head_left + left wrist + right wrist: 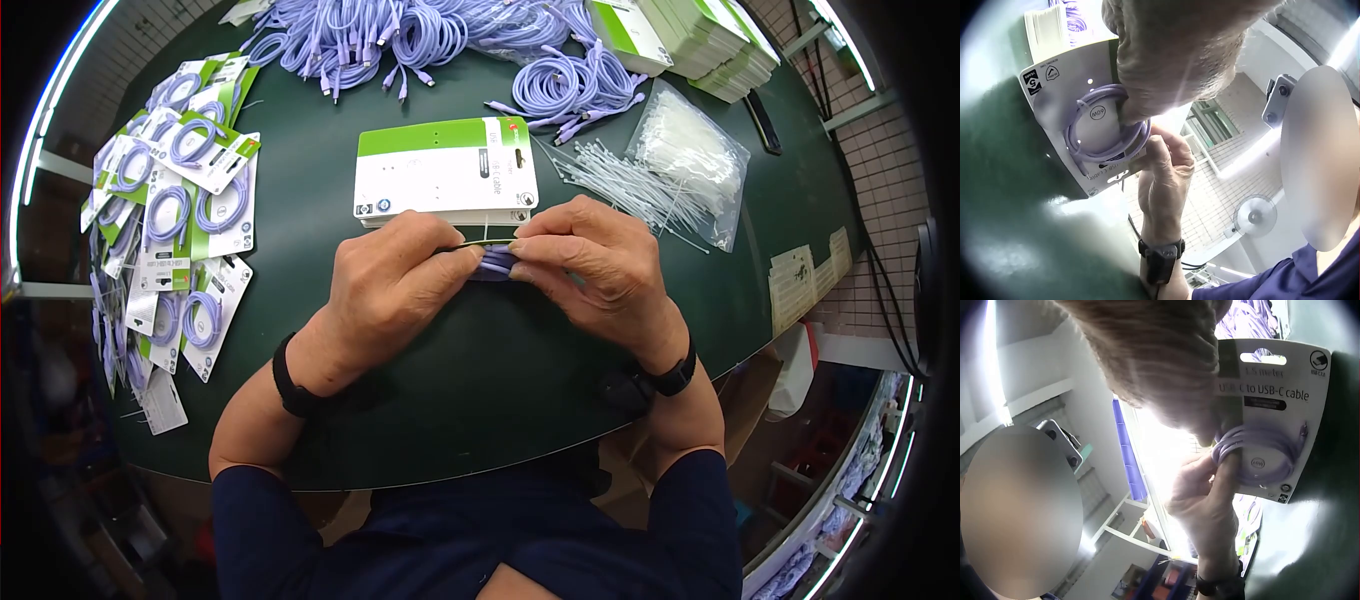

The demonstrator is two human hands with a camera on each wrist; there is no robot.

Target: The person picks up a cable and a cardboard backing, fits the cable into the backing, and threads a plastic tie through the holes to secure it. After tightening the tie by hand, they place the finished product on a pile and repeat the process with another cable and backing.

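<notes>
Both hands hold up a white and green packaging card (1310,375) between them, seen nearly edge-on in the head view. A coiled lavender USB-C cable (1075,132) lies against its printed face. My left hand (393,270) pinches the card and coil from the left, its thumb on the coil in the right wrist view. From the other side my right hand (603,268) grips the card, fingertips near its upper edge. A thin white cable tie (487,226) sticks up between the fingertips. Part of the coil is hidden behind the fingers.
Ahead lies a stack of blank cards (420,175). Loose cable ties (625,185) and a bag of ties (690,150) are to its right. Carded cables (165,220) pile up at left; bundled lavender cables (430,40) and stacked cards (700,45) stand at the back.
</notes>
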